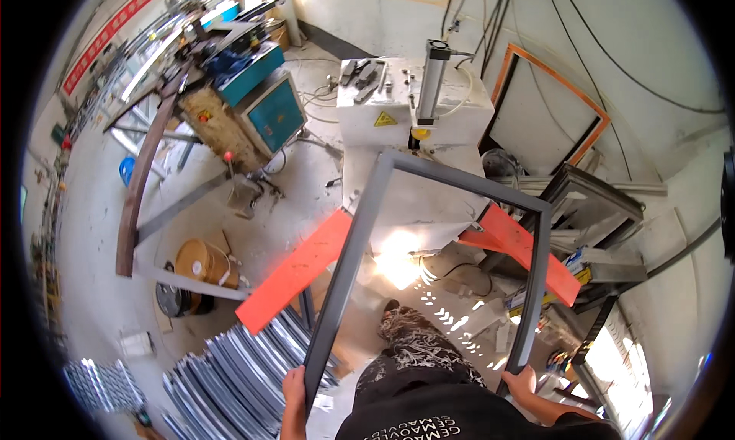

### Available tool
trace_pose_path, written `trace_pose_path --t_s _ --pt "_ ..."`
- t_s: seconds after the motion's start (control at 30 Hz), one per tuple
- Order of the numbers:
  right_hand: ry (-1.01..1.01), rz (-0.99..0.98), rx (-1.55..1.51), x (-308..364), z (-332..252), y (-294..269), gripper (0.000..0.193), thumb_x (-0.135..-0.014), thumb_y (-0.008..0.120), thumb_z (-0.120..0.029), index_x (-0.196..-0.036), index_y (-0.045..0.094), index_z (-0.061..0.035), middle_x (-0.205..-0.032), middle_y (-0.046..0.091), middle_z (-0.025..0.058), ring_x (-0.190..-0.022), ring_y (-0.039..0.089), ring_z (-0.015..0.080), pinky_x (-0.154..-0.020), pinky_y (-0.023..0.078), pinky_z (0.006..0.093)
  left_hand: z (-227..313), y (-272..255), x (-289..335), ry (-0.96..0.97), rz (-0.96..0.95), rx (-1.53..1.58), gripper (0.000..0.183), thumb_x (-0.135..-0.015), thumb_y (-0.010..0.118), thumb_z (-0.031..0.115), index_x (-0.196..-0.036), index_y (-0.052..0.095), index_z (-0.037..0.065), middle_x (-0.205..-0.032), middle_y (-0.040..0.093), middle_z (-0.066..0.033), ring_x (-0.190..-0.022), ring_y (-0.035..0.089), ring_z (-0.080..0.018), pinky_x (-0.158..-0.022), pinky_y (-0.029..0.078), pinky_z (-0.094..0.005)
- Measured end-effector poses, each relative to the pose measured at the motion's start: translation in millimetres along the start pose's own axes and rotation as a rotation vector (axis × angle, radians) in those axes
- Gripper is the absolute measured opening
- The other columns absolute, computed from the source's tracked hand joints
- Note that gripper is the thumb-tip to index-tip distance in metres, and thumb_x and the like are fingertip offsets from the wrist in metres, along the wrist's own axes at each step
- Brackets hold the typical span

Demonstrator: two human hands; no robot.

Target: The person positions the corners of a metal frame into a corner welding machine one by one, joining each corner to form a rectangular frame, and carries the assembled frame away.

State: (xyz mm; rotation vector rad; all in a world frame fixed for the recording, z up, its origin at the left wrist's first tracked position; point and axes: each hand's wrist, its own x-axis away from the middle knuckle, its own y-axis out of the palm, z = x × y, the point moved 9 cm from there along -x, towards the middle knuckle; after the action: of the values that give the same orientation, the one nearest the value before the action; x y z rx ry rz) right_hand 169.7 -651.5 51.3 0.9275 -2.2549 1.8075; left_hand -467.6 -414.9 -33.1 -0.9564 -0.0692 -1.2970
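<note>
Machine casing stands beyond the dark-grey frame, which I see over orange supports; uneven lifting, I reckon, could knock it against the cylinder. Left fingers and right fingers grip the frame's near ends.

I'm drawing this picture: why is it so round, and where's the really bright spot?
In the head view, the fisheye lens leaves black corners and bends straight edges; same head view, white glare at the base of the white machine, seen inside the gray frame.
</note>
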Motion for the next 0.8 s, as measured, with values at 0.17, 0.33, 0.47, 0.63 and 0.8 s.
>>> trace_pose_path --t_s 0.17,0.33,0.47,0.63,0.8 --pt "0.082 0.015 -0.023 27.3 -17.3 17.8 0.051 -0.063 0.075 -0.034 -0.089 0.064 0.0089 -0.087 0.068 0.0274 -0.085 0.068 0.0418 -0.079 0.055 0.0484 52.0 0.3 -70.3 0.103 -0.096 -0.167 0.047 -0.095 0.054 0.043 -0.097 0.070 -0.001 -0.094 0.069 -0.0215 -0.095 0.064 -0.0336 -0.086 0.046 -0.0414" --pt "0.196 0.072 -0.140 57.8 -17.3 61.1 0.051 -0.064 0.074 -0.033 -0.091 0.063 0.0086 -0.090 0.067 0.0276 -0.089 0.065 0.0453 -0.082 0.053 0.0492 82.4 -3.6 -140.8 0.138 -0.225 -0.340 0.047 -0.095 0.053 0.043 -0.101 0.070 -0.001 -0.097 0.070 -0.0217 -0.093 0.066 -0.0335 -0.084 0.047 -0.0418" --pt "0.339 0.076 -0.140 96.1 -39.4 71.8 0.050 -0.063 0.074 -0.032 -0.091 0.062 0.0082 -0.092 0.066 0.0277 -0.091 0.065 0.0444 -0.083 0.053 0.0490 105.5 -7.3 -173.5 0.222 -0.261 -0.413 0.050 -0.096 0.050 0.043 -0.100 0.069 -0.003 -0.096 0.070 -0.0242 -0.094 0.066 -0.0367 -0.085 0.047 -0.0444" --pt "0.471 0.058 -0.120 134.2 -63.2 99.6 0.049 -0.063 0.075 -0.031 -0.091 0.063 0.0079 -0.091 0.067 0.0269 -0.090 0.066 0.0432 -0.083 0.053 0.0484 150.0 -15.1 -200.2 0.258 -0.321 -0.458 0.054 -0.098 0.045 0.044 -0.101 0.068 -0.005 -0.098 0.068 -0.0277 -0.096 0.065 -0.0421 -0.086 0.047 -0.0471" --pt "0.512 0.039 -0.113 144.6 -95.0 124.4 0.049 -0.062 0.076 -0.030 -0.092 0.066 0.0075 -0.090 0.070 0.0270 -0.090 0.069 0.0412 -0.083 0.055 0.0472 204.9 -21.4 -207.6 0.390 -0.312 -0.573 0.060 -0.093 0.055 0.055 -0.103 0.067 -0.004 -0.099 0.069 -0.0270 -0.098 0.065 -0.0444 -0.087 0.048 -0.0503"
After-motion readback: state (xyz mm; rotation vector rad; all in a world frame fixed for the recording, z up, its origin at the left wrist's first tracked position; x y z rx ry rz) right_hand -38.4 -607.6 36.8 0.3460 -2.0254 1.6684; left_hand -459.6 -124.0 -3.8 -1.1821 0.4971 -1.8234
